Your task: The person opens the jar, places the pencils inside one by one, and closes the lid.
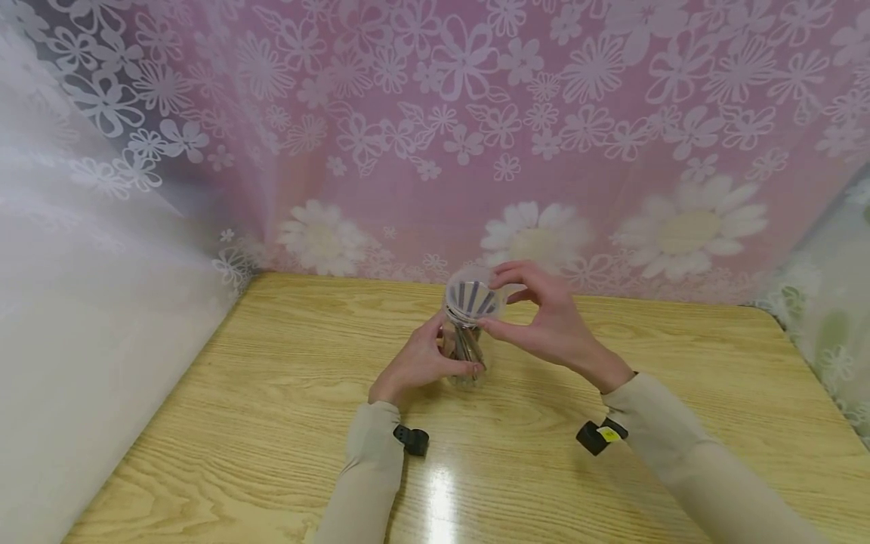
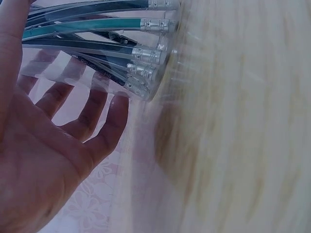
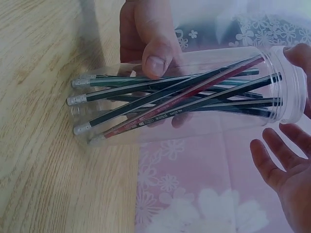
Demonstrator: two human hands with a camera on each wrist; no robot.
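A clear plastic jar (image 3: pixel 194 131) stands on the table, holding several pencils (image 3: pixel 184 97), mostly dark green with one red. The pencils have eraser ends with metal bands, pointing down at the jar's bottom. My left hand (image 1: pixel 421 359) grips the jar's body from the left, thumb across the front and fingers behind. On the jar's mouth sits a translucent lid (image 3: pixel 293 85). My right hand (image 1: pixel 544 313) holds the lid's edge from the right, thumb nearest the camera. In the right wrist view, several of its fingers (image 3: pixel 269 162) are spread apart from the jar.
The wood-grain table (image 1: pixel 285 431) extends around the jar. Behind it hangs a pink flowered curtain (image 1: pixel 408 151), close beyond the jar. A white sheet (image 1: pixel 102 302) borders the left side. Black wrist cameras (image 1: pixel 414 440) are worn on both sleeves.
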